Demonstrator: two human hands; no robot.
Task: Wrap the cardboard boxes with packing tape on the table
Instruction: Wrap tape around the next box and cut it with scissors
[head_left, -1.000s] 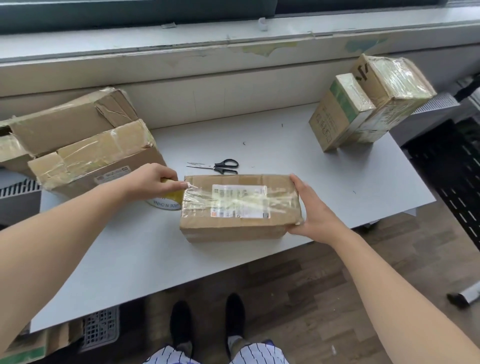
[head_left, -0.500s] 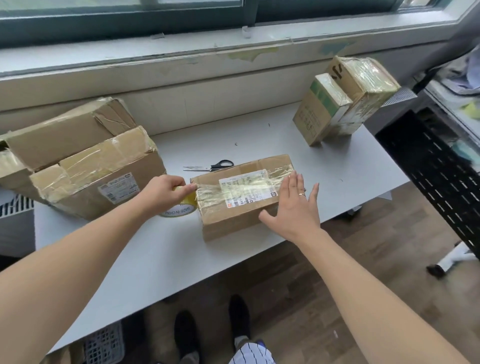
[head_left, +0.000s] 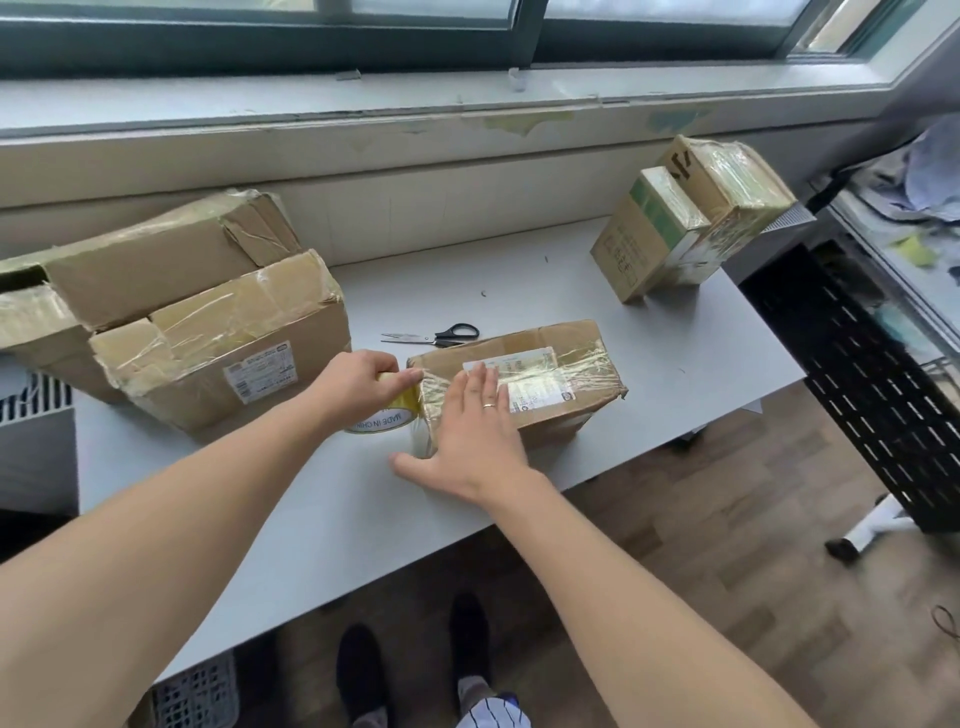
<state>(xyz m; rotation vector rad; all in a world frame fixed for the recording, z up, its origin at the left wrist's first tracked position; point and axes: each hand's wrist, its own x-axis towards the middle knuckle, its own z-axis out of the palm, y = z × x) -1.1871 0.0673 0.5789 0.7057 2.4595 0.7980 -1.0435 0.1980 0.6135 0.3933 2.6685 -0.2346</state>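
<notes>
Now the left hand (head_left: 358, 387) grips the tape roll (head_left: 388, 417) at 9 o'clock of the cardboard box (head_left: 563, 387), near the 6 o'clock edge of the table (head_left: 675, 358); the right hand (head_left: 467, 434) presses flat, fingers straight, on the box top

Soft daylight came in through the window (head_left: 415, 26) at the top and lit the scene evenly and fairly brightly. The grey table (head_left: 675, 353) carried only faint, diffuse shadows close beside the things on it. The tape on the cardboard boxes (head_left: 737, 176) at the far right gave off a pale sheen. Wide-angle distortion bowed the windowsill (head_left: 260, 111) and stretched the lower corners. The centre was sharp; the shelf (head_left: 909, 208) at the right edge was smeared and soft.
</notes>
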